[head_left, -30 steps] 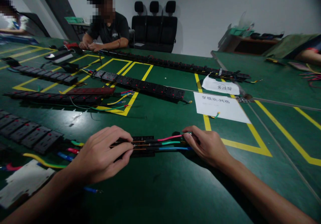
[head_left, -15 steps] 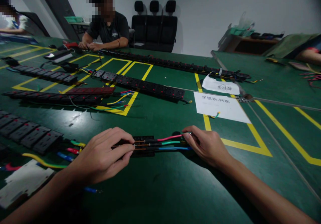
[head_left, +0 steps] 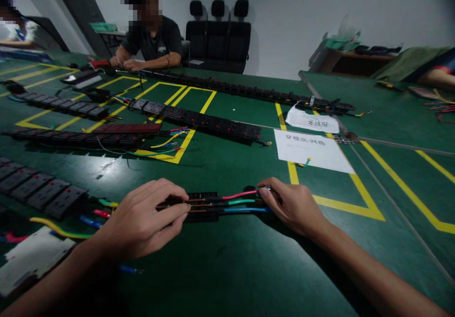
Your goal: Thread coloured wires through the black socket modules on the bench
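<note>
My left hand (head_left: 152,217) is closed on the copper rods (head_left: 195,205) that run side by side over a black socket module (head_left: 204,217). Black sleeves join the rods to a red wire (head_left: 239,195), a green wire (head_left: 241,202) and a blue wire (head_left: 245,210). At the other end of these wires, my right hand (head_left: 286,203) is closed around them, thumb and forefinger pressed together. The wire ends are hidden under that hand. Part of the module is covered by my left fingers.
Several black socket strips (head_left: 199,120) lie across the green table (head_left: 241,269). White paper sheets (head_left: 313,151) with writing are beyond my right hand. A white block (head_left: 35,255) and loose wires (head_left: 60,227) sit at the left. A co-worker (head_left: 152,42) works across the table.
Almost nothing differs. My left hand has shifted very slightly left, and both hands keep their grip. The view has tilted a little.
</note>
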`<state>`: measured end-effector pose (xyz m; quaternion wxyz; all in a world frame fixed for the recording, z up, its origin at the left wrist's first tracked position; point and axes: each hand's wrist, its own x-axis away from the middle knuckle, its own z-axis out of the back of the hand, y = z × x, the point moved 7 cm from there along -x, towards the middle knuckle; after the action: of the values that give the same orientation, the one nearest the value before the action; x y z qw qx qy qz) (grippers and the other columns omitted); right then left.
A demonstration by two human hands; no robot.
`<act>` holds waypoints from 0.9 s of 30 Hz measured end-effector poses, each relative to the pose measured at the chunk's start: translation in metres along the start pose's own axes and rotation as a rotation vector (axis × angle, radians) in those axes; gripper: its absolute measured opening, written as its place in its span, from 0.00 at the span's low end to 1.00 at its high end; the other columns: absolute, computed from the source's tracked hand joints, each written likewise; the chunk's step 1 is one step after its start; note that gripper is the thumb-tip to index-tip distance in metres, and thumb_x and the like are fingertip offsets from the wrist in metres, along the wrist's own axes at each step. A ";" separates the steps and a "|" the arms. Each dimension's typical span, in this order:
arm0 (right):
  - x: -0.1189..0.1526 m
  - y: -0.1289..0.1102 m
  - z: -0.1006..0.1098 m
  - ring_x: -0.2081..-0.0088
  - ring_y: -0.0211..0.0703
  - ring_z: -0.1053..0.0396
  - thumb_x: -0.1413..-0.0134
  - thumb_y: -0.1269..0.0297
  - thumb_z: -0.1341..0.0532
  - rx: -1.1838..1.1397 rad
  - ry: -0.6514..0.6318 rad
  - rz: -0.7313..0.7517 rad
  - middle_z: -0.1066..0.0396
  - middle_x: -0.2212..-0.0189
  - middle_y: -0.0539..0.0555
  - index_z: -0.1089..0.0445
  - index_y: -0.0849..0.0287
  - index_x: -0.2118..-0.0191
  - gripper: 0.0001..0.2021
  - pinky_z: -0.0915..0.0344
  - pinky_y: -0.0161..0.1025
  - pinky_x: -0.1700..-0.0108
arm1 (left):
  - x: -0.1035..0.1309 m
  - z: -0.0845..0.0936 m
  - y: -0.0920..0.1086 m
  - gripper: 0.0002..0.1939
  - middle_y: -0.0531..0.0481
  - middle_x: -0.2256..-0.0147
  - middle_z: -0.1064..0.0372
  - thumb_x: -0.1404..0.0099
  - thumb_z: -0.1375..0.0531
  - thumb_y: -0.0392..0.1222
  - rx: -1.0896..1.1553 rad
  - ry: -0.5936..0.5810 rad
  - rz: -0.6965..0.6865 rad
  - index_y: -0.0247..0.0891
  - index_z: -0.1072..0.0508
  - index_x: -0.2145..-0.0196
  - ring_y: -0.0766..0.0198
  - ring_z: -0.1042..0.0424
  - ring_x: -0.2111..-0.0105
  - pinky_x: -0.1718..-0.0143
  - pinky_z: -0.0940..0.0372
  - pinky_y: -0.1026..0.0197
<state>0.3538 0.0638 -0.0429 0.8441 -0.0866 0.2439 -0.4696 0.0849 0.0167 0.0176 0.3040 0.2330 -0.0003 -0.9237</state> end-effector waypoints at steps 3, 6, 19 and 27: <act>0.000 -0.001 0.000 0.81 0.36 0.34 0.28 0.56 0.50 -0.009 -0.010 -0.002 0.30 0.80 0.48 0.26 0.59 0.57 0.17 0.43 0.34 0.76 | 0.000 0.001 0.000 0.09 0.43 0.58 0.27 0.34 0.40 0.30 -0.006 0.002 -0.007 0.37 0.23 0.57 0.57 0.29 0.61 0.62 0.33 0.55; 0.000 0.000 0.000 0.81 0.36 0.34 0.29 0.56 0.50 -0.018 -0.010 -0.011 0.30 0.80 0.48 0.26 0.59 0.57 0.17 0.43 0.34 0.76 | 0.000 0.000 0.000 0.10 0.42 0.57 0.27 0.34 0.40 0.30 -0.004 -0.012 -0.001 0.37 0.23 0.56 0.57 0.28 0.60 0.61 0.32 0.54; 0.000 0.000 0.000 0.82 0.35 0.34 0.29 0.55 0.49 -0.017 -0.006 -0.017 0.31 0.81 0.46 0.27 0.57 0.57 0.16 0.44 0.33 0.76 | -0.002 0.023 -0.001 0.04 0.43 0.58 0.27 0.38 0.39 0.32 -0.115 0.102 -0.006 0.39 0.25 0.68 0.55 0.27 0.61 0.63 0.29 0.51; 0.000 -0.001 0.000 0.82 0.35 0.35 0.29 0.56 0.48 -0.002 0.006 0.007 0.32 0.82 0.45 0.27 0.58 0.57 0.15 0.45 0.32 0.77 | -0.005 0.020 0.005 0.09 0.43 0.58 0.27 0.36 0.40 0.31 -0.065 0.079 -0.046 0.40 0.26 0.60 0.56 0.27 0.62 0.63 0.27 0.50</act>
<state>0.3531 0.0637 -0.0429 0.8450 -0.0851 0.2470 -0.4667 0.0826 0.0128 0.0384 0.2897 0.2591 0.0470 -0.9202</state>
